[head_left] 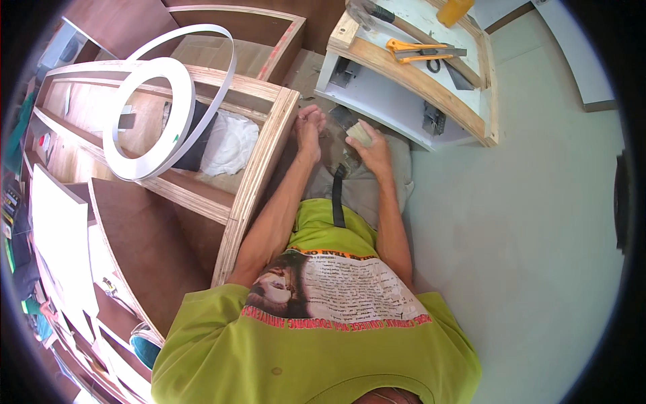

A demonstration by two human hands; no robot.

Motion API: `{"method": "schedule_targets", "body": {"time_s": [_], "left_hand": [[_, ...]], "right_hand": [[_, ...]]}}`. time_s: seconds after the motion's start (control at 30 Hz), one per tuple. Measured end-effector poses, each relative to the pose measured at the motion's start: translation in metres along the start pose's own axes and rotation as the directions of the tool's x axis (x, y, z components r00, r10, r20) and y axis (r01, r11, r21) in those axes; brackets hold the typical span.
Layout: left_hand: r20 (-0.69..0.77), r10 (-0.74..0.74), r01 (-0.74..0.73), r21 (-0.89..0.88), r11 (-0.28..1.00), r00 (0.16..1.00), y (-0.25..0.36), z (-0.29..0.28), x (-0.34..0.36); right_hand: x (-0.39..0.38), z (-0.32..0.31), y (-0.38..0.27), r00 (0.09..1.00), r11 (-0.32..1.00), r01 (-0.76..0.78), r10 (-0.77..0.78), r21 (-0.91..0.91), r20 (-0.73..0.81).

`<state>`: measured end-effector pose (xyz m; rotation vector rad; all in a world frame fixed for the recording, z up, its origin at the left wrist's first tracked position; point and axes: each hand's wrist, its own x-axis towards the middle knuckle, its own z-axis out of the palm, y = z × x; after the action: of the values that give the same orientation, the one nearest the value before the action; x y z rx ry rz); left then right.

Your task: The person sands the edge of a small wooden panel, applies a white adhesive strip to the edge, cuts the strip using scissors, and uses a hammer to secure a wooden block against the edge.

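Note:
My right hand (372,152) is closed around a small beige block (360,135), its thumb and fingers along the sides. I cannot tell if the block is wood or a sanding pad. My left hand (309,130) is beside the corner of a plywood-edged cabinet frame (259,158). Its fingers are curled in, and nothing shows in them. Between my hands is a shadowed gap over my lap, where a black strap (338,195) hangs on my green clothing. Just beyond my right hand stands a white cabinet box (377,84) with wooden edging.
On the white box lie a hammer (417,34), an orange utility knife (417,48) and an orange bottle (454,11). A roll of white edge banding (118,151) and a white cloth (230,143) rest on the frame at left. Pale floor (518,222) spreads to the right.

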<state>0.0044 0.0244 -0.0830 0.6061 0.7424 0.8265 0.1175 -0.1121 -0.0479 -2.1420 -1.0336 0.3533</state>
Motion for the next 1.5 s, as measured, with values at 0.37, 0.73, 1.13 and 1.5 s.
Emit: {"method": "schedule_targets", "body": {"time_s": [0.37,0.73,1.13,1.5], "left_hand": [[0.204,0.047,-0.070,0.106,0.992,0.978,-0.002,0.021,-0.025],[0.145,0.113,-0.142,0.207,0.968,0.983,-0.003,0.022,-0.014],[0.092,-0.004,-0.023,0.290,0.957,0.996,0.012,0.005,0.011],[0.241,-0.007,0.119,-0.454,0.883,0.970,-0.005,0.024,0.003]], "right_hand": [[0.003,0.014,-0.030,0.999,0.999,0.042,-0.042,0.015,0.001],[0.008,0.024,-0.024,0.998,0.986,0.065,-0.061,0.151,-0.033],[0.024,0.035,-0.037,1.000,1.000,0.004,-0.004,0.004,-0.010],[0.001,-0.012,0.003,0.943,0.871,-0.314,0.334,0.379,0.016]]}}
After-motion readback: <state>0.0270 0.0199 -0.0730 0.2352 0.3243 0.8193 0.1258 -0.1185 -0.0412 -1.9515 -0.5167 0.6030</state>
